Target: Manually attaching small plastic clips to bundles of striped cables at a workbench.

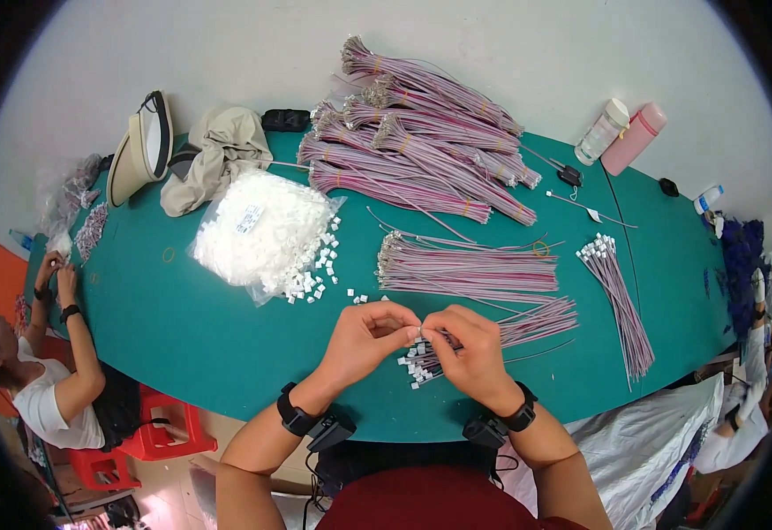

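My left hand (371,337) and my right hand (471,346) meet fingertip to fingertip above the near middle of the table. Both are closed in a pinch. A tiny white connector housing shows at the left fingertips; what the right fingers pinch is hidden. Just below them lies a loose fan of pink and grey wires (536,323) with white housings at their left ends. Farther back is a flat row of similar wires (474,268) with bare terminal ends at the left. A clear bag of white connector housings (258,231) lies to the left, with several spilled beside it.
Bundled wires (421,141) are piled at the back; a tied bundle (620,309) lies right on the green table (227,353). A visor hat (141,150), a cloth hat (218,155), a clear bottle (602,132) and a pink bottle (635,140) stand behind. Another person (59,380) sits left.
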Available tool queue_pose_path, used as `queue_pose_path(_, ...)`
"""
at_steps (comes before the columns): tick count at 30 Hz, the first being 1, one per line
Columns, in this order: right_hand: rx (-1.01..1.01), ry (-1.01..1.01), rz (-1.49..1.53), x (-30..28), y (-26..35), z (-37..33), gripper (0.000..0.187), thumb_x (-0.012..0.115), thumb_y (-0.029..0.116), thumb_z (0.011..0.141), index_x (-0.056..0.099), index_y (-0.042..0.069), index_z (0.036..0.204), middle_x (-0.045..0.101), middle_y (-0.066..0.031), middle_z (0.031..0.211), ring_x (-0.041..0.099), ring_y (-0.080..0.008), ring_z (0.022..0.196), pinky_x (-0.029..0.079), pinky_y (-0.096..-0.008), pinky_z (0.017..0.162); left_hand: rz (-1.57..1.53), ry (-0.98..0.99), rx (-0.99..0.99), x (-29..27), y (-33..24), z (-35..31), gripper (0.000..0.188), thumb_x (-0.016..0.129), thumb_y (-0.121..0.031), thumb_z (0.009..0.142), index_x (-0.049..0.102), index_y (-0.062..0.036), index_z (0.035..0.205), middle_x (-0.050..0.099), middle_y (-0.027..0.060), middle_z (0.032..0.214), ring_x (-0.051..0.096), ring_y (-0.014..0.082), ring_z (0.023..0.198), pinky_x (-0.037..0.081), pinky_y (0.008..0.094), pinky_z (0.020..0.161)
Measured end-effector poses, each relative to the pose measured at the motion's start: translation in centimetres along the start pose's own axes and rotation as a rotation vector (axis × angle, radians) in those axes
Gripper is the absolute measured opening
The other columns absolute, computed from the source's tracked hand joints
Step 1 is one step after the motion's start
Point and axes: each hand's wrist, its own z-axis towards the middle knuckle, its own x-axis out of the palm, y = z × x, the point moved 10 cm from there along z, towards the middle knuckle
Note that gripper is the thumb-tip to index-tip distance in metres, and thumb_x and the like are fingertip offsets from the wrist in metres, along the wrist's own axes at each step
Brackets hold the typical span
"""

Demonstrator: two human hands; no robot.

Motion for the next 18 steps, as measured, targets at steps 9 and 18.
queue_pose_path(9, 0.359, 0.027, 0.47, 1.1, -4.3, -0.8, 0.008, 0.071, 0.002, 0.085, 0.067, -0.001, 0.092, 0.064, -0.0016, 0.075, 0.049, -0.0044, 0.058, 0.038, -0.0243, 0.051, 0.007, -0.025, 0.049, -0.2, -0.5, 0.0, 0.011, 0.069, -0.001, 0.088, 0.066, 0.0022, 0.098, 0.068, 0.0058, 0.09, 0.065, 0.0109, 0.081, 0.054, 0.024, 0.076)
queue_pose_path(18, 0.141, 0.016, 0.133, 0.0, -1.7, 0.1, 0.009, 0.069, -0.001, 0.083, 0.067, 0.0, 0.091, 0.061, -0.0026, 0.074, 0.048, -0.0054, 0.056, 0.038, -0.0238, 0.05, 0.024, -0.045, 0.055, -0.3, -0.5, -0.1, 0.011, 0.07, 0.0, 0.087, 0.067, 0.0017, 0.097, 0.07, 0.0056, 0.092, 0.066, 0.0102, 0.083, 0.053, 0.0229, 0.075)
